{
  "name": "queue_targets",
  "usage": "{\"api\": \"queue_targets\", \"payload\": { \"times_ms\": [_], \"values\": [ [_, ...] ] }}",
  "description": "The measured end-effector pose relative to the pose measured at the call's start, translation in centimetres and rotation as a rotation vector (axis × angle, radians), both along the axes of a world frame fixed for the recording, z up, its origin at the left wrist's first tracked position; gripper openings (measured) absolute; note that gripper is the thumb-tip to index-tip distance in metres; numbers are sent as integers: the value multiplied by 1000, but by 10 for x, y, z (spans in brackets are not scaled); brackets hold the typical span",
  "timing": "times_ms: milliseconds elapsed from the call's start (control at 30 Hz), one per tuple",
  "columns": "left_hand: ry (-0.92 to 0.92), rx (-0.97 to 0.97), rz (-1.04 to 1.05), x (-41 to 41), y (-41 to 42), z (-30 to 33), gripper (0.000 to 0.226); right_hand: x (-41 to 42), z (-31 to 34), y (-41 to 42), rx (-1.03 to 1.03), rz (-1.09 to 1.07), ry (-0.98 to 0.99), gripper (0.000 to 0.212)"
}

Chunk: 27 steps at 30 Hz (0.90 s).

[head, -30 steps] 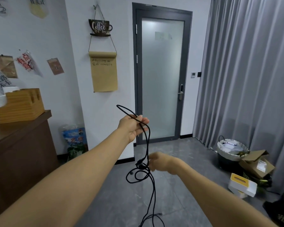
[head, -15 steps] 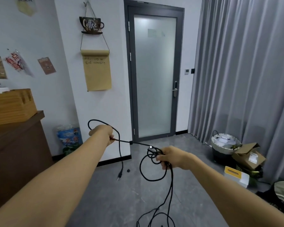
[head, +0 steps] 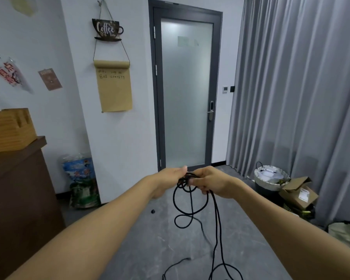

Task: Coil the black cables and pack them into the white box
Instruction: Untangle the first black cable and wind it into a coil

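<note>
A: Entry one, far left: brown wooden counter [head: 18, 178] carrying a pale slatted wooden rack [head: 8, 130]. Next right, a kraft paper note roll [head: 114, 86] hanging on the white wall, then a frosted glass door in a grey frame [head: 187, 91].

B: And the hands?

A: I log the left hand [head: 168, 178] at centre, fingers curled onto the thin black cable [head: 190, 201] where the gathered loops meet. The right hand [head: 210, 183] touches it, clenched round the same bunch of loops. The rest of the cable hangs from both hands and trails to the near grey floor [head: 150, 239].

B: Far right?

A: A round white-rimmed wastebasket [head: 271, 178], an open brown cardboard carton [head: 299, 193] just beside it, and grey floor-length curtains [head: 301, 87] behind. I cannot see a white box in this view.

B: Step in hand?

A: Coiling, I judge, part done: a few loops gathered, much slack on the floor. The next move calls for one hand to hold the bunch while the other draws up slack and lays on another loop.

B: Change from half a second ago?

A: Then the left hand was out to the left with a span of cable stretched between the hands. Now it has come across to the right hand, and that span hangs as a new loop.
</note>
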<state>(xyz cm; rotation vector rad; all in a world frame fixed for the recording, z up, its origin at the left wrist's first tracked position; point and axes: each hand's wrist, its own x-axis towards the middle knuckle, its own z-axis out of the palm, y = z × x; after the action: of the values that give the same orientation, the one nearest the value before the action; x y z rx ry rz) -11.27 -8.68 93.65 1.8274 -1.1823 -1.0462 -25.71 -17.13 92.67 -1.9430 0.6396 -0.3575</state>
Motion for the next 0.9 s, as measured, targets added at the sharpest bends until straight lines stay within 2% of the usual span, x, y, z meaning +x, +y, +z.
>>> {"api": "queue_targets", "payload": {
  "times_ms": [67, 133, 200, 300, 333, 433, 567, 667, 733, 833, 900],
  "values": [
    [95, -13, -30, 6, 1, 1, 50, -5, 5, -4, 0, 33, 16, 20],
    [97, -16, -88, 10, 1, 4, 46, -11, 10, -6, 26, 58, 30, 13],
    [79, 13, -185, 10, 2, 5, 30, -14, 16, -7, 64, 62, 47, 11],
    [200, -36, -242, 7, 1, 3, 15, -16, 21, -8, 103, 54, 133, 12],
    [206, -56, -245, 6, 0, 2, 14, -16, 22, -8, 101, 49, 184, 17],
    [91, -102, -222, 4, -1, 2, 15, -16, 26, -7, 119, 3, 284, 9],
    [42, -233, -31, 16, 2, 3, 17, -17, 23, -11, 363, -169, 124, 22],
    [59, -235, 22, 26, 7, 3, 16, -13, 23, -7, 476, -243, -37, 27],
    [10, -234, 48, 29, 10, 3, 17, -6, 24, -4, 462, -313, -134, 23],
    [-61, -215, 68, 34, 14, 4, 17, 4, 25, -1, 378, -411, -166, 25],
    [-236, -209, 91, 38, 18, 3, 19, 10, 24, 0, 317, -467, -156, 28]
  ]
}}
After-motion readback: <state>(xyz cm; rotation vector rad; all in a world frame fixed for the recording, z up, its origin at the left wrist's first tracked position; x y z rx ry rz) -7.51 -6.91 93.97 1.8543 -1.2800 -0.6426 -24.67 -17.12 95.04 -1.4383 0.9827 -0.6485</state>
